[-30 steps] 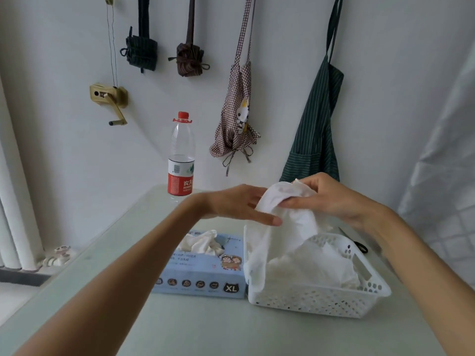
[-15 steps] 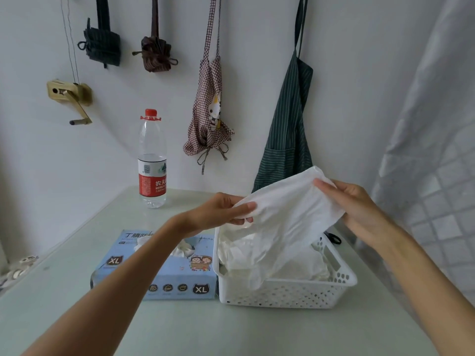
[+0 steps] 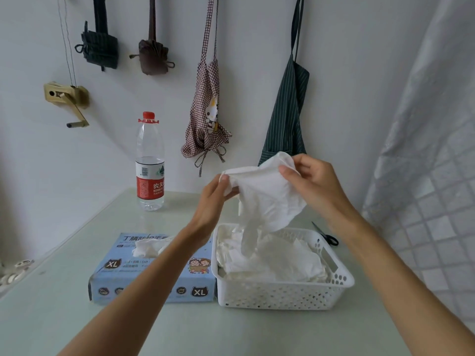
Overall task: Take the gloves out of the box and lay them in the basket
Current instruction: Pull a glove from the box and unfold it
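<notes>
Glove (image 3: pixel 264 194), which we pinch at its cuff with left hand (image 3: pixel 214 199) and right hand (image 3: pixel 312 181) above the basket (image 3: pixel 282 294), appears thin, limp and light, best held there.

The left forearm (image 3: pixel 144 286) lies across the middle of the glove box (image 3: pixel 154 281), so a chunk of the printing and part of the opening is covered. Only the handle end of the scissors (image 3: pixel 327 236) pokes out behind the basket (image 3: pixel 282 294) at center right. Hanging straps at the top edge are cut off, and the small bits at far lower left are too blurry to make out.
</notes>
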{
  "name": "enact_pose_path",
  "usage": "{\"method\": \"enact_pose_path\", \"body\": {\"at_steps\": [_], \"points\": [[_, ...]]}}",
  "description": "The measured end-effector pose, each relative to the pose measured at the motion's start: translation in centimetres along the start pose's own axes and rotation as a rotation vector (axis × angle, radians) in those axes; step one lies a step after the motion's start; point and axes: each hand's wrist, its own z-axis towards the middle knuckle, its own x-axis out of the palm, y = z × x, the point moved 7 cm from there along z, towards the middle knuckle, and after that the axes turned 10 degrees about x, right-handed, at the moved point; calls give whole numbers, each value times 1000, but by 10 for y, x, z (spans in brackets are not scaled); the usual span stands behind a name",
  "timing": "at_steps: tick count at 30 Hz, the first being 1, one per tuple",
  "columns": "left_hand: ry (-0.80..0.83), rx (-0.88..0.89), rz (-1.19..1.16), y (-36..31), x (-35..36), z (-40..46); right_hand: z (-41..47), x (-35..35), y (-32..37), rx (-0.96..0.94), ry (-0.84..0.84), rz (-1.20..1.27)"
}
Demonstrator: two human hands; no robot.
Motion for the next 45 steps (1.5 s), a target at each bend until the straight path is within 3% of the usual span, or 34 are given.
{"method": "enact_pose_path", "body": {"at_steps": [6, 8, 11, 17, 21, 26, 32, 33, 35, 37, 39, 43, 45], "points": [[-428, 232, 251, -41, -33, -8, -12, 32, 38, -156, -105, 8], [-459, 350, 410, -60, -41, -3, -12, 30, 36, -133, -128, 81], [-350, 350, 692, -51, -34, 8, -8, 17, 1, -36, -174, 130], [203, 36, 1206, 68, 24, 1, -19, 0, -155, 494, -147, -79], [395, 29, 1311, 106, 45, -1, -20, -18, -199, 524, -170, -351], [413, 103, 1398, 113, 52, 1, -14, -26, -204, 471, -135, -652], [212, 323, 1184, 75, 44, 10, -5, -20, -207, 415, -67, -608], [239, 344, 1135, 68, 42, 10, -3, -21, -206, 388, -76, -632], [518, 324, 1051, 68, 45, 3, 0, -21, -202, 326, -97, -715], [923, 152, 1077, 84, 49, -20, 2, -18, -202, 287, -88, -846], [1186, -17, 1211, 103, 42, -43, 2, -13, -204, 267, -52, -972], [1319, -136, 1392, 113, 34, -58, 0, -11, -200, 257, 4, -1044], [1294, -171, 1395, 104, 34, -53, -2, -22, -187, 222, -84, -957]]}}
